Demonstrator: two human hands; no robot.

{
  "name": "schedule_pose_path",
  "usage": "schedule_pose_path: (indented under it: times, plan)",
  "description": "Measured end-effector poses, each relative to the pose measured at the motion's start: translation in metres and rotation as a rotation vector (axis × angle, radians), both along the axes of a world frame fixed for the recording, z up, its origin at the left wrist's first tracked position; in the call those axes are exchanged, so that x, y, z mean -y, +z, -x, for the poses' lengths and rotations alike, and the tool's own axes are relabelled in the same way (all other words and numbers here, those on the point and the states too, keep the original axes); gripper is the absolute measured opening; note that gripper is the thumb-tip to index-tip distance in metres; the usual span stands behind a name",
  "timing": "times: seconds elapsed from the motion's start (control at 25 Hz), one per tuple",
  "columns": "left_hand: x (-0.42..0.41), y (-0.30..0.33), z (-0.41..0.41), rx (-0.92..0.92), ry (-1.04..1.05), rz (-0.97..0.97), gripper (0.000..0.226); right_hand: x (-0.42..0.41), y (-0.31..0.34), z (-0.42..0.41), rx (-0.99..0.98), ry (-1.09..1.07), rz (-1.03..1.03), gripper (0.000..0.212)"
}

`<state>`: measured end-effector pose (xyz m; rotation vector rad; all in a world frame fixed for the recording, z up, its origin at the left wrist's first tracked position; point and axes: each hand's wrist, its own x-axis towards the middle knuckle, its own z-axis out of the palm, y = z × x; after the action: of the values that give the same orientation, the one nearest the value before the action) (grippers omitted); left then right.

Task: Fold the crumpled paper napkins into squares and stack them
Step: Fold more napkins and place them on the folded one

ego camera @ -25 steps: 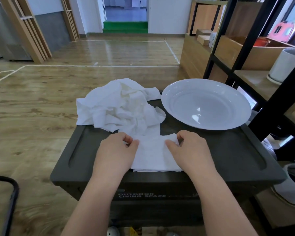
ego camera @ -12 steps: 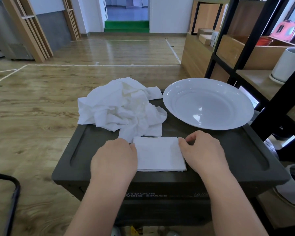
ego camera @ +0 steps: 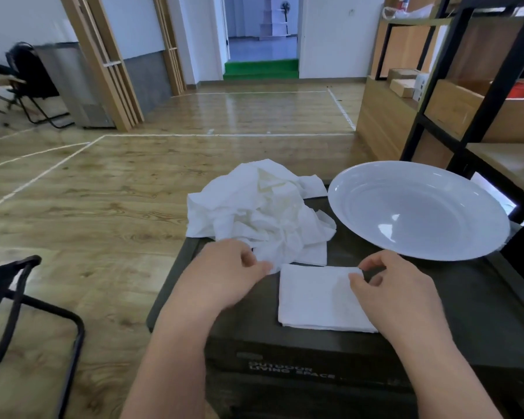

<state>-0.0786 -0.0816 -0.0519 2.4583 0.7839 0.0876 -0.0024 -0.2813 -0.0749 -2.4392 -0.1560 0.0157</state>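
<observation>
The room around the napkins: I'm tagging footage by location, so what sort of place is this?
Probably a large indoor hall or activity room used as a workspace, not a home kitchen: white court-style lines cross the wood floor, open storage shelves hold boxes, and a folding chair stands by the wall.

The front face of the dark storage box (ego camera: 315, 355) carries 1 printed marking in pale capitals, set on 2 lines: "OUTDOOR" above "LIVING SPACE" (ego camera: 291, 370). Further small print to the right on the same face is too blurred to read. No other legible text, number or sign is visible.
</observation>
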Motion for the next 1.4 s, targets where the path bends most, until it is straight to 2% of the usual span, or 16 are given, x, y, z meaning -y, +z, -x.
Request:
schedule_pose_path:
  times: [0.12, 0.16, 0.24, 0.32, 0.4, 0.44, 0.52, 0.56, 0.68, 0.8, 0.92, 1.04, 1.16, 1.24, 1.32, 1.4]
  plan:
    - [-0.034, 0.005, -0.012, 0.502, 0.281, -0.112, 0.017, -0.007, 0.002, 0.005, -0.039, 0.081, 0.048, 0.017]
    - [-0.039, 0.005, -0.020, 0.577, 0.317, -0.207, 0.020, -0.009, 0.001, 0.006, -0.060, 0.113, 0.068, 0.016]
    - [-0.048, 0.003, -0.040, 0.544, 0.280, -0.397, 0.043, -0.011, 0.000, 0.005, -0.120, 0.153, 0.077, 0.011]
    - [-0.057, 0.005, -0.061, 0.351, 0.176, -0.462, 0.056, -0.011, -0.001, 0.001, -0.174, 0.154, 0.057, 0.010]
    - [-0.062, 0.008, -0.075, 0.212, 0.083, -0.438, 0.043, -0.009, -0.001, -0.001, -0.187, 0.146, 0.025, 0.010]
    - [-0.063, 0.010, -0.080, 0.217, 0.056, -0.412, 0.027, -0.009, -0.002, -0.001, -0.177, 0.150, 0.012, 0.010]
    - [-0.063, 0.011, -0.082, 0.291, 0.087, -0.367, 0.013, -0.007, -0.003, -0.001, -0.148, 0.166, -0.013, 0.009]
    - [-0.060, 0.013, -0.080, 0.335, 0.121, -0.370, 0.021, -0.006, -0.002, -0.001, -0.130, 0.161, -0.041, 0.011]
    - [-0.052, 0.021, -0.070, 0.492, 0.100, -0.353, 0.024, -0.006, 0.004, -0.001, -0.013, 0.094, -0.224, 0.015]
    - [-0.032, 0.041, -0.051, 0.653, 0.010, -0.183, 0.017, -0.008, 0.012, 0.004, 0.065, 0.095, -0.470, 0.018]
    - [-0.012, 0.056, -0.024, 0.759, -0.043, 0.277, 0.013, -0.013, 0.016, 0.010, 0.031, 0.159, -0.594, 0.021]
    - [0.003, 0.056, 0.001, 0.761, -0.111, 0.723, 0.015, -0.018, 0.023, 0.012, -0.150, 0.294, -0.695, 0.038]
    - [0.016, 0.038, 0.012, 0.733, -0.132, 1.032, 0.026, -0.022, 0.025, 0.020, -0.326, 0.506, -0.893, 0.065]
    - [0.022, 0.025, 0.012, 0.722, -0.106, 1.182, 0.035, -0.023, 0.022, 0.022, -0.452, 0.531, -1.019, 0.070]
    - [0.024, 0.013, 0.009, 0.714, -0.044, 1.216, 0.035, -0.020, 0.021, 0.018, -0.609, 0.457, -1.089, 0.055]
    - [0.024, 0.005, 0.006, 0.713, 0.024, 1.164, 0.029, -0.014, 0.020, 0.012, -0.684, 0.408, -1.094, 0.024]
